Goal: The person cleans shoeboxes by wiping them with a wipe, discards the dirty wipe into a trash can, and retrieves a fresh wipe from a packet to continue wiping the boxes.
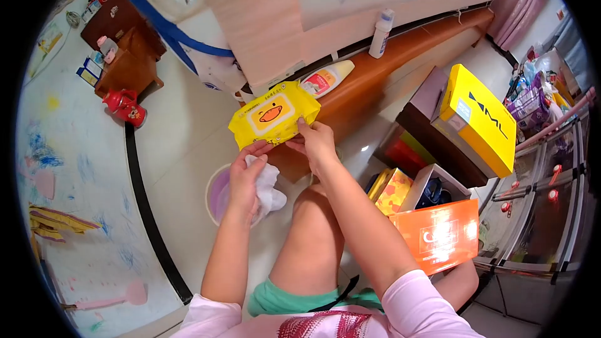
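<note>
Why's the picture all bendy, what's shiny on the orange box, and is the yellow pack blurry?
Head view: probably a wide lens, since the corners are black and the dark strip bows; head view: glare, light bouncing off the orange box; head view: the yellow pack looks fairly sharp.

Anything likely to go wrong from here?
Two possible risks:
1. The white cloth hangs loosely from the left hand, which also has fingertips at the yellow pack. It could slip, perhaps into the purple basin beneath.
2. The white bottle with the peach-coloured end sits by the pack on the wooden rail; if the right hand swings the pack, it might get knocked off.
</note>
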Tool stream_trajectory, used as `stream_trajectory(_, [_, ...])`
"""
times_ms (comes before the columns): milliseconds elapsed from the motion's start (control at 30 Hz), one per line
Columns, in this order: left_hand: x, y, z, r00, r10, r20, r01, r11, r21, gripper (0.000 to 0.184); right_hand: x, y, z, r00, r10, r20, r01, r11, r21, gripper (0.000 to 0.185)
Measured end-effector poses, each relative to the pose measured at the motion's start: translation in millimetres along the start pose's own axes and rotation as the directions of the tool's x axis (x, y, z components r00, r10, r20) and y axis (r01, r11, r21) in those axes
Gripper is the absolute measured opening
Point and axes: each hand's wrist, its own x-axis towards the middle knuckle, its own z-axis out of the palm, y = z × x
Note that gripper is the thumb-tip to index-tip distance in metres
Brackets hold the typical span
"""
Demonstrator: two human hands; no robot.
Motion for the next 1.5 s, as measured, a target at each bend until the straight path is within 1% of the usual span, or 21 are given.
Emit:
stream_trajectory(233, [4, -1, 22, 1.000, 0.020, 0.016, -0.021, 0.998, 0.065, 0.040, 9, -6, -16, 0.998, -0.048, -0.037, 0.051, 0.996, 0.067, 0.030])
stream_trajectory(300, [-3, 3, 29, 1.000, 0.012, 0.019, -0.013, 0.995, 0.097, 0.038, -6, -12, -22, 0.969, -0.152, -0.195, 0.079, 0.938, -0.339, 0.034])
stream_trajectory(333, [-9, 5, 31, 0.999, 0.023, 0.049, -0.026, 0.998, 0.060, 0.036, -19, -11, -28, 0.965, -0.157, -0.210, 0.080, 0.939, -0.336, 0.034])
stream_trajectory(400, [-23, 11, 42, 0.995, 0.027, 0.093, -0.029, 0.999, 0.020, 0.034, -57, -2, -44, 0.931, -0.360, -0.065, 0.342, 0.919, -0.196, 0.043])
stream_trajectory(467, [-45, 16, 63, 0.960, 0.028, 0.280, -0.013, 0.998, -0.056, 0.031, -108, -8, -65, 0.935, -0.300, 0.187, 0.282, 0.952, 0.117, 0.052])
stream_trajectory(533, [-63, 16, 87, 0.914, -0.009, 0.406, 0.045, 0.996, -0.079, 0.031, -144, -7, -95, 0.875, -0.309, 0.374, 0.264, 0.950, 0.168, 0.059])
stream_trajectory(600, [-81, 12, 105, 0.858, -0.061, 0.510, 0.086, 0.996, -0.027, 0.034, -185, -9, -127, 0.887, -0.258, 0.384, 0.291, 0.956, -0.028, 0.040])
stream_trajectory(667, [-101, 4, 124, 0.820, -0.116, 0.560, 0.152, 0.988, -0.018, 0.036, -221, -11, -158, 0.963, -0.107, 0.248, 0.130, 0.989, -0.076, 0.026])
stream_trajectory(700, [-110, -2, 135, 0.794, -0.154, 0.588, 0.197, 0.980, -0.009, 0.039, -237, -7, -171, 0.970, -0.123, 0.209, 0.140, 0.987, -0.072, 0.026])
stream_trajectory(767, [-130, -13, 147, 0.746, -0.185, 0.639, 0.176, 0.981, 0.079, 0.042, -268, 3, -196, 0.942, -0.283, 0.178, 0.256, 0.953, 0.163, 0.022])
stream_trajectory(867, [-150, -36, 153, 0.699, -0.242, 0.673, 0.145, 0.969, 0.198, 0.045, -305, 17, -207, 0.973, -0.215, 0.077, 0.190, 0.948, 0.254, 0.024])
stream_trajectory(967, [-180, -61, 163, 0.775, -0.176, 0.607, 0.032, 0.970, 0.241, 0.038, -322, 48, -193, 0.942, -0.328, -0.071, 0.324, 0.944, -0.067, 0.033])
stream_trajectory(1033, [-200, -60, 170, 0.752, -0.157, 0.640, -0.011, 0.968, 0.250, 0.036, -340, 40, -189, 0.952, -0.266, -0.150, 0.207, 0.924, -0.320, 0.029])
stream_trajectory(1067, [-206, -59, 172, 0.726, -0.132, 0.675, -0.055, 0.967, 0.248, 0.035, -341, 48, -193, 0.952, -0.266, -0.154, 0.209, 0.927, -0.312, 0.029])
stream_trajectory(1133, [-207, -64, 167, 0.719, -0.124, 0.684, -0.042, 0.974, 0.221, 0.043, -343, 60, -201, 0.955, -0.254, -0.150, 0.273, 0.954, 0.120, 0.028])
stream_trajectory(1167, [-201, -67, 158, 0.663, -0.247, 0.707, 0.018, 0.949, 0.315, 0.050, -348, 62, -206, 0.956, -0.258, -0.139, 0.285, 0.926, 0.246, 0.026])
stream_trajectory(1233, [-198, -75, 143, 0.482, -0.436, 0.760, 0.147, 0.895, 0.420, 0.064, -353, 70, -220, 0.964, -0.219, -0.150, 0.257, 0.913, 0.319, 0.026])
stream_trajectory(1333, [-202, -77, 135, 0.473, -0.602, 0.644, 0.311, 0.797, 0.517, 0.068, -358, 67, -231, 0.971, -0.155, -0.182, 0.217, 0.891, 0.398, 0.028])
stream_trajectory(1400, [-199, -84, 135, 0.537, -0.579, 0.613, 0.322, 0.813, 0.486, 0.068, -361, 62, -231, 0.908, -0.354, -0.226, 0.391, 0.909, 0.146, 0.029])
stream_trajectory(1467, [-200, -85, 137, 0.621, -0.389, 0.680, 0.155, 0.912, 0.380, 0.060, -362, 63, -238, 0.903, -0.383, -0.194, 0.396, 0.918, 0.034, 0.023])
stream_trajectory(1500, [-201, -89, 138, 0.619, -0.317, 0.719, 0.059, 0.931, 0.360, 0.055, -360, 57, -248, 0.790, -0.611, -0.055, 0.514, 0.708, -0.485, 0.024])
